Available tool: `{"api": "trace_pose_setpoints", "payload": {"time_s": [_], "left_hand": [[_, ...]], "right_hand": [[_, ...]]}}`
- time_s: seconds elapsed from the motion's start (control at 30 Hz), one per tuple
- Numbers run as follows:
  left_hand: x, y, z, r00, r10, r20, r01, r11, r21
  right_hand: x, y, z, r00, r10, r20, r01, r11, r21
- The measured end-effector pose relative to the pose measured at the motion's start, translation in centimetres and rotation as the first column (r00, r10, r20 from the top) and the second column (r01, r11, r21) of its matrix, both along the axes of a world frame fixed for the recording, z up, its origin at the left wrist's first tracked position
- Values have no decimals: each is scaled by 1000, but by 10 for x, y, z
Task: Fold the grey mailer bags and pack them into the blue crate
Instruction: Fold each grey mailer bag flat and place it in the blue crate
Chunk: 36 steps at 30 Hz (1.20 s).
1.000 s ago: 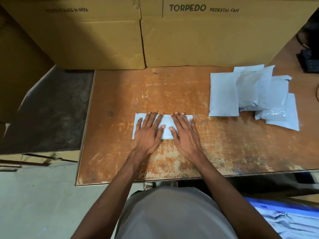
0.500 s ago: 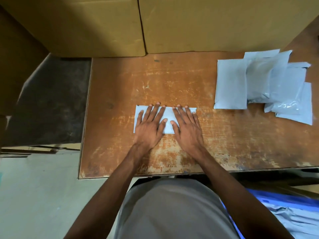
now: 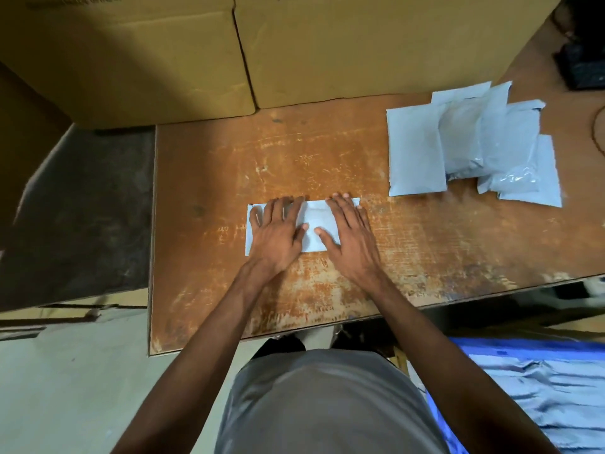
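Note:
A folded grey mailer bag (image 3: 316, 221) lies flat on the worn wooden table (image 3: 425, 244), near its middle. My left hand (image 3: 276, 235) presses on the bag's left half with straight, spread fingers. My right hand (image 3: 350, 239) lies flat on the right half. A loose pile of several grey mailer bags (image 3: 471, 145) sits at the table's back right. The blue crate (image 3: 523, 347) stands on the floor at the lower right, below the table's front edge, with grey bags (image 3: 550, 391) inside it.
Two large cardboard boxes (image 3: 229, 47) stand along the back of the table. A dark lower surface (image 3: 82, 208) adjoins the table's left side. A black object (image 3: 586, 67) with a cable sits at the far right.
My hands have slid slightly apart along the folded bag, showing more of its middle. The camera view has shifted and tilted.

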<state>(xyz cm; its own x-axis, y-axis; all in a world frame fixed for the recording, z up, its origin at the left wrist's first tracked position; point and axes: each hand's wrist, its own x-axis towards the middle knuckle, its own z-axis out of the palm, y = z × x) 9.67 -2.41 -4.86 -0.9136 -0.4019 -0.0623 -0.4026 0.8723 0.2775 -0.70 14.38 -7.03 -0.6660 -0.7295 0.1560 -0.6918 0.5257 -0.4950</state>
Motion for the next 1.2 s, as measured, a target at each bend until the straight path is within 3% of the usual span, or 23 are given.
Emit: {"api": "trace_pose_setpoints", "payload": {"time_s": [0.17, 0.27, 0.37, 0.47, 0.57, 0.73, 0.8, 0.9, 0.97, 1.03, 1.2], "left_hand": [[-19, -21, 28, 977, -127, 172, 120, 992, 46], [-22, -26, 44, 954, -284, 96, 271, 954, 131], [-26, -18, 55, 892, -450, -43, 451, 881, 142], [-36, 6, 68, 773, -606, -188, 626, 776, 76], [-48, 44, 79, 597, -762, -251, 781, 624, -37], [-69, 117, 85, 296, -904, -309, 913, 363, -187], [-74, 149, 88, 241, -921, -307, 926, 313, -210], [-64, 199, 98, 203, -878, -434, 918, 325, -227], [-50, 234, 100, 234, -796, -559, 906, 387, -172], [-37, 269, 96, 361, -718, -596, 884, 467, -26], [-8, 365, 75, 686, -648, -332, 704, 476, 527]], "right_hand": [[15, 9, 7, 988, -141, 62, 147, 984, -102], [35, 20, 22, 972, -202, 117, 219, 962, -161], [58, 38, 46, 939, -344, 10, 342, 929, -139], [79, 60, 70, 883, -454, -117, 443, 889, -113], [100, 87, 85, 773, -609, -178, 617, 787, -8], [126, 144, 94, 590, -800, -111, 807, 589, 46], [138, 168, 96, 511, -856, -77, 859, 511, 28], [158, 208, 93, 378, -926, -13, 924, 378, -51], [173, 234, 91, 288, -956, 59, 953, 280, -113], [189, 259, 87, 202, -970, 134, 972, 181, -152], [226, 310, 63, 88, -982, 165, 983, 59, -175]]}}
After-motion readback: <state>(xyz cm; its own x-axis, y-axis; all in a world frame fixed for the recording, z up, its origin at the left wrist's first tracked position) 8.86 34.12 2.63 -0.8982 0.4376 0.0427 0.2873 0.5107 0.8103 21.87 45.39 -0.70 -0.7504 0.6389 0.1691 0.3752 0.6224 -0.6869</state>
